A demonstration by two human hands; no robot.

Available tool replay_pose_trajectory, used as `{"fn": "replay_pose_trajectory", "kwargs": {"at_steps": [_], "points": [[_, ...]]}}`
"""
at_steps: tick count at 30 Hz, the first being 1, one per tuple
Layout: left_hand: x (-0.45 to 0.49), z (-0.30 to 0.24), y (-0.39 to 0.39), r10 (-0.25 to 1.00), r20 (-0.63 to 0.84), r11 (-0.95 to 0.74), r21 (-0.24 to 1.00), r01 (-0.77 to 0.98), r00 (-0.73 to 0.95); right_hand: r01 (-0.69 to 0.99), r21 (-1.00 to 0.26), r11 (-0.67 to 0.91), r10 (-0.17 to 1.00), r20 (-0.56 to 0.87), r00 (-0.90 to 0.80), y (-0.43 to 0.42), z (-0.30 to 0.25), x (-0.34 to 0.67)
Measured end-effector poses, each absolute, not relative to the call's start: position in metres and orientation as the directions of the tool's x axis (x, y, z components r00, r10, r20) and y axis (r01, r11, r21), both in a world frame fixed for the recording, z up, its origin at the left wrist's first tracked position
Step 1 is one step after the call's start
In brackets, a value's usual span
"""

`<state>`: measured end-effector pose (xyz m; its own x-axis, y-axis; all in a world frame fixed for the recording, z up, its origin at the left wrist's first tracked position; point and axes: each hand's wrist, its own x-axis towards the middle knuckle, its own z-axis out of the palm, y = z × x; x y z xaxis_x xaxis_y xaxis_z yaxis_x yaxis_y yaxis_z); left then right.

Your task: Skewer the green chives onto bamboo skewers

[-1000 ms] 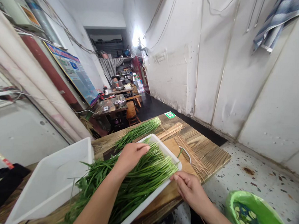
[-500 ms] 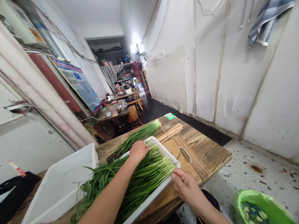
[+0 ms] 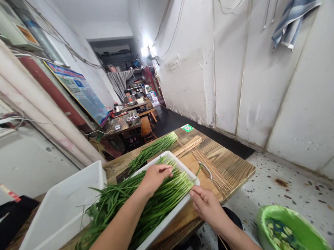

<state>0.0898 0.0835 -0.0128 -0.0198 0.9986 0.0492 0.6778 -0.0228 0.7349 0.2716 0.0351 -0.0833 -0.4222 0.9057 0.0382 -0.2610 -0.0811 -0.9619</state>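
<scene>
A heap of garlic chives [image 3: 163, 198], pale stems to the right and dark leaves to the left, fills a white plastic tub [image 3: 165, 232] on the wooden table. Over the stems, my left hand [image 3: 155, 179] is closed in a pinch at a chive stem, though its fingertips partly hide it. My right hand [image 3: 207, 205] is pinched at the stem ends by the tub's near right rim. From under that hand a thin bamboo skewer [image 3: 224, 246] slants down toward me; the hand covers its upper part.
Behind the tub lies another chive bunch [image 3: 156, 150]. Bamboo skewers [image 3: 213, 173] lie on the table [image 3: 234, 164] beside a cutting board [image 3: 191, 164]. A second white tub [image 3: 61, 205] stands left. A green basin [image 3: 295, 233] is on the floor. Someone sits at a far table.
My left hand has shifted down and toward my right hand over the stems. My right hand keeps its pinch at the rim. The whole view has shifted slightly.
</scene>
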Motion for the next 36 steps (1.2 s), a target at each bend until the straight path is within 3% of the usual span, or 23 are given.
{"fn": "replay_pose_trajectory", "kwargs": {"at_steps": [3,9,36], "points": [[0.1,-0.016,0.07,0.998,-0.003,0.037,0.833,0.552,-0.062,-0.23,-0.972,-0.041,0.907,0.061,-0.417,0.035,-0.085,0.271],[0.101,-0.021,0.072,0.995,0.007,0.039,0.887,0.459,-0.098,-0.187,-0.982,0.014,0.907,0.091,-0.411,0.035,-0.086,0.272],[0.098,-0.027,0.075,0.998,-0.041,0.058,0.942,0.33,-0.057,-0.143,-0.989,0.042,0.905,0.098,-0.413,0.037,-0.086,0.273]]}}
